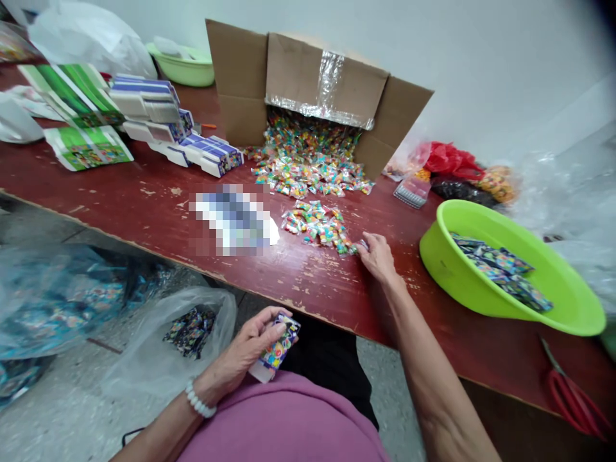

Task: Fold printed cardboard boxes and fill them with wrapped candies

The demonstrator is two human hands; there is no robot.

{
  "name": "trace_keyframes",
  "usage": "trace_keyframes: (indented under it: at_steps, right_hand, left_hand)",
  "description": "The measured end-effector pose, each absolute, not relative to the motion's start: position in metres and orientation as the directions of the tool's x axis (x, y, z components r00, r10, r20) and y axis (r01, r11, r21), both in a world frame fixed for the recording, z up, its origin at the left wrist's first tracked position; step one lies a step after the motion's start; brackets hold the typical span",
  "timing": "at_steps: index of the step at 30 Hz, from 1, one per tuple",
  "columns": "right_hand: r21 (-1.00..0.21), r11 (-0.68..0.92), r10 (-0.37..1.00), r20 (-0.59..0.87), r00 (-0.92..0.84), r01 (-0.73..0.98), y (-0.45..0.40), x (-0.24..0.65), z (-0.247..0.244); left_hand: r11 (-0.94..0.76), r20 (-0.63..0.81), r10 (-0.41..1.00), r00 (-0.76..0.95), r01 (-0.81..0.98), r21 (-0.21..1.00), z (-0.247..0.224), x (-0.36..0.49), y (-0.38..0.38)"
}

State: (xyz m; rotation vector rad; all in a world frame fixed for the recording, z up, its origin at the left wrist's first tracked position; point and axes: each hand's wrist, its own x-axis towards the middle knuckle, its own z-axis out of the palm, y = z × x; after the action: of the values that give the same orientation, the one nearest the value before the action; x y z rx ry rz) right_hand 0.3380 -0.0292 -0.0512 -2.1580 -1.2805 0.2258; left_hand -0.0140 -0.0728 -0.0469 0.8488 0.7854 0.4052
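Low in front of my body, my left hand (257, 337) is closed around a small printed carton (279, 346) in dark blue with colourful pictures. A pale flap sticks out at the carton's lower end. Over the table, my right hand (378, 256) has its fingers pinched at the right edge of a small pile of candy packets (317, 224). A bit of clear wrapper shows at those fingertips. Behind the pile, many more wrapped candies (308, 170) spill out of a cardboard box (243, 83) lying on its side.
Flat blue-white cartons (212, 154) and green bundles (89, 147) are stacked at left. A lime-green basin (433, 247) with dark printed packets (505, 269) stands right, near red-handled scissors (572, 398). A clear bag (144, 346) of packets sits below the table edge (192, 269).
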Motion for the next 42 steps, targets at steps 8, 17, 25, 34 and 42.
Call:
trace_keyframes:
  at_steps: [8,17,25,34,42]
  right_hand:
    - [-0.71,-0.334,0.839,0.077,0.539,0.62,-0.046,0.366,-0.073]
    - [-0.981,-0.113,0.784,0.011,0.621,0.16,-0.107,0.286,-0.044]
    - [-0.988,-0.15,0.964,-0.138,0.229,0.032,-0.138,0.164,-0.029]
    - [-0.975,-0.069,0.951,0.0,0.309,0.213,-0.125,0.162,-0.029]
    - [-0.911,0.114,0.978,0.174,0.119,0.396,-0.12,0.166,-0.017]
  left_hand:
    - [0.382,-0.5,0.652,0.571,0.322,0.866,-0.063,-0.07,-0.045]
    - [0.542,-0.47,0.811,0.349,-0.146,0.827,-0.032,-0.047,-0.045]
    - [0.597,-0.471,0.788,0.396,-0.301,0.744,-0.022,-0.023,-0.037]
    - [0.566,-0.45,0.6,0.661,0.047,0.823,-0.028,-0.027,-0.056]
    - [0.576,-0.319,0.464,0.826,-0.008,0.817,-0.031,-0.016,-0.065]
